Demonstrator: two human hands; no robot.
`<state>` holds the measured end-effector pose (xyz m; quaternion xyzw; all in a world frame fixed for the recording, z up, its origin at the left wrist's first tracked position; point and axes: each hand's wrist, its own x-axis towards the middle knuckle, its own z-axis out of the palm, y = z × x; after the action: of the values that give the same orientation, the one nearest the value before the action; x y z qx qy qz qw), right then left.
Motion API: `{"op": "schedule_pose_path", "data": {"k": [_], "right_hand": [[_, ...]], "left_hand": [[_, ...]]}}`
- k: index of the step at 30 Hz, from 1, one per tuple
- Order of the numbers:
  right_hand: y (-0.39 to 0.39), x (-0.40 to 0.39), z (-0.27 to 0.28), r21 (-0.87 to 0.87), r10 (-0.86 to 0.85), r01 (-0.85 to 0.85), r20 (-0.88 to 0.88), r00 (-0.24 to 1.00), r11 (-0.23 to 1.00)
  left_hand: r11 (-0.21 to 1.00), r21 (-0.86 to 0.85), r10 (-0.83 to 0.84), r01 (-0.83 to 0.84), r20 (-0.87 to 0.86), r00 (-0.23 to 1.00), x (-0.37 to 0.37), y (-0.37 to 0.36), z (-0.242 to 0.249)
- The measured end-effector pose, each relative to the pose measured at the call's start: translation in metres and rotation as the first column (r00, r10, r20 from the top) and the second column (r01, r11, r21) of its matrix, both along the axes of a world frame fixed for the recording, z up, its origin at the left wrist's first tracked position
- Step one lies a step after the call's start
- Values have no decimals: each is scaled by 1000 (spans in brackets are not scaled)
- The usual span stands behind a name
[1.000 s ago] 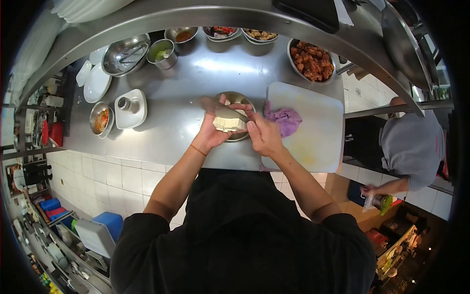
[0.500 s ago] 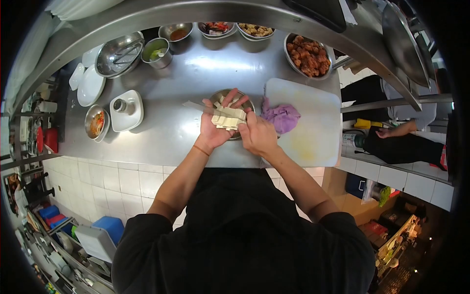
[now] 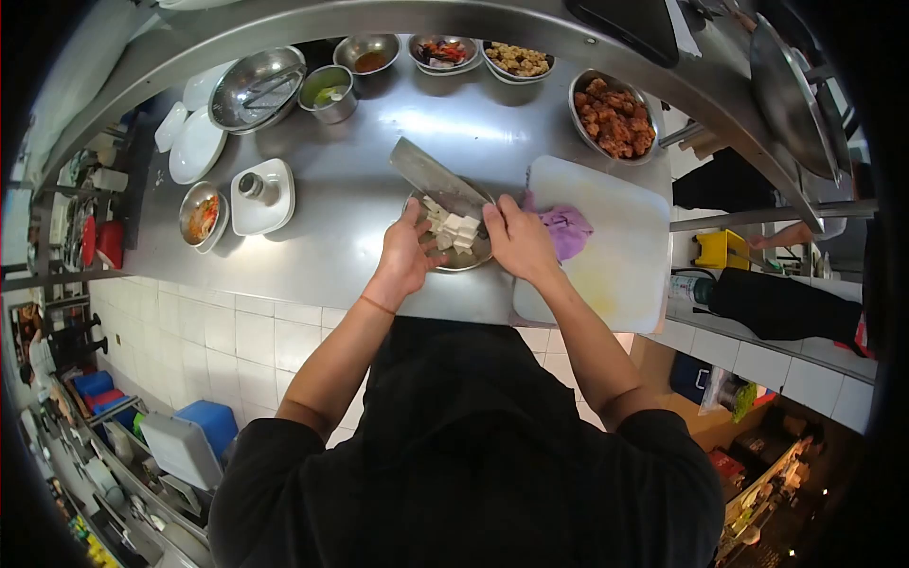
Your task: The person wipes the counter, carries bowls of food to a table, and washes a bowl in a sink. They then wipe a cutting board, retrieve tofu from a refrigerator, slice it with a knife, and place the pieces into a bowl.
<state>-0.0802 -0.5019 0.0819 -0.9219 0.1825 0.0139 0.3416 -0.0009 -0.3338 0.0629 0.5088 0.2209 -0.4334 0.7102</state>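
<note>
White cubes [image 3: 458, 230] that look like tofu lie in a metal bowl [image 3: 471, 265] near the counter's front edge. My right hand [image 3: 519, 239], at the bowl's right side, is closed on the handle end of a broad cleaver [image 3: 436, 176]. Its blade slants up and left over the bowl's far rim. At the bowl's left side my left hand [image 3: 408, 250] is open, fingers apart, with nothing on the palm. A crumpled purple cloth [image 3: 568, 233] rests on the white cutting board [image 3: 615, 256] just right of my right hand.
Bowls of fried pieces [image 3: 615, 118], nuts [image 3: 518, 59], red peppers [image 3: 443, 52] and sauce [image 3: 369, 61] line the back. A steel pot [image 3: 329, 95], colander [image 3: 248, 90] and white dishes [image 3: 263, 197] stand left. A person's arm [image 3: 789, 235] shows at right.
The white block pieces have gone from my left palm into the bowl. The cleaver has swung up, its blade now clearly visible, and my hands have moved apart. The whole view has shifted slightly.
</note>
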Motion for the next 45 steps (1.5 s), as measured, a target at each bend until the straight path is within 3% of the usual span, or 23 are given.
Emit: {"op": "schedule_pose_path", "data": {"k": [4, 6, 7, 9, 10, 12, 17, 20, 22, 23, 25, 26, 28, 30, 31, 33, 34, 35, 36, 38, 42, 44, 45], "right_hand": [[-8, -2, -18, 40, 61, -65, 76, 995, 997], [-11, -4, -26, 100, -36, 8, 276, 961, 995], [-15, -4, -20, 104, -20, -10, 290, 957, 995], [-24, -4, -5, 624, -122, 141, -73, 990, 769], [-29, -5, -9, 634, -110, 123, -60, 992, 764], [-38, -6, -29, 928, -53, 122, -110, 992, 352], [-55, -18, -51, 925, -9, 248, -256, 967, 288], [-86, -58, -33, 974, 39, 216, -219, 975, 70], [-112, -92, -13, 930, -10, 152, -158, 987, 334], [-129, -110, -16, 857, -66, 124, -105, 992, 501], [-162, -152, -25, 513, -127, 22, 170, 977, 858], [-179, -171, -32, 208, -69, -11, 373, 925, 978], [-223, -202, -65, 103, -149, 118, 378, 914, 988], [-251, -224, -74, -119, -132, 179, 322, 938, 977], [-260, -230, -76, -333, -117, 205, 266, 957, 920], [-264, -229, -76, -392, -103, 196, 247, 964, 899], [-254, -223, -69, -482, -56, 187, 273, 960, 856], [-242, -213, -63, -567, -4, 179, 296, 955, 804], [-225, -195, -65, -475, 69, 133, 384, 921, 870], [-181, -147, -65, -140, 124, -63, 491, 862, 988], [-132, -82, -77, -354, 359, -193, 496, 791, 915], [-124, -90, -97, -525, 552, -416, 127, 824, 743], [-134, -110, -105, -511, 546, -398, 177, 819, 762]], "left_hand": [[975, 194, -174, 110, 351, 920, -3, 4, -22], [847, 531, -450, -34, 749, 487, -1, 9, -53], [844, 533, -444, -57, 754, 483, -3, 6, -48], [728, 668, -560, -153, 709, 428, -9, 1, -37], [719, 674, -563, -171, 709, 425, -12, 0, -34], [772, 549, -449, -320, 828, 337, -19, -4, -30], [728, 551, -429, -407, 830, 357, -29, -16, -32], [636, 664, -568, -392, 747, 345, -29, -25, -21], [588, 716, -630, -376, 697, 342, -24, -30, -24], [566, 698, -689, -438, 692, 213, -19, -25, -37], [554, 674, -740, -489, 668, 82, -22, -26, -41], [639, 633, -651, -436, 748, 131, -27, -29, -31], [714, 632, -531, -302, 770, 355, -24, -25, -26], [447, 749, -618, -488, 654, 437, -17, -16, -25], [363, 643, -671, -674, 683, 289, -10, -4, -42], [344, 865, -670, -366, 499, 549, 2, 34, -71], [346, 865, -676, -363, 499, 543, -4, 32, -70], [661, 724, -371, -199, 545, 752, -12, 32, -67], [893, 432, -65, -129, 404, 912, -21, 33, -64], [924, 340, 6, -175, 446, 895, -33, 26, -59], [957, 59, 235, -284, 419, 877, -26, -9, -55], [949, -11, 293, -314, 389, 873, -13, -26, -55], [954, -75, 297, -290, 372, 879, -6, -39, -63]]}}
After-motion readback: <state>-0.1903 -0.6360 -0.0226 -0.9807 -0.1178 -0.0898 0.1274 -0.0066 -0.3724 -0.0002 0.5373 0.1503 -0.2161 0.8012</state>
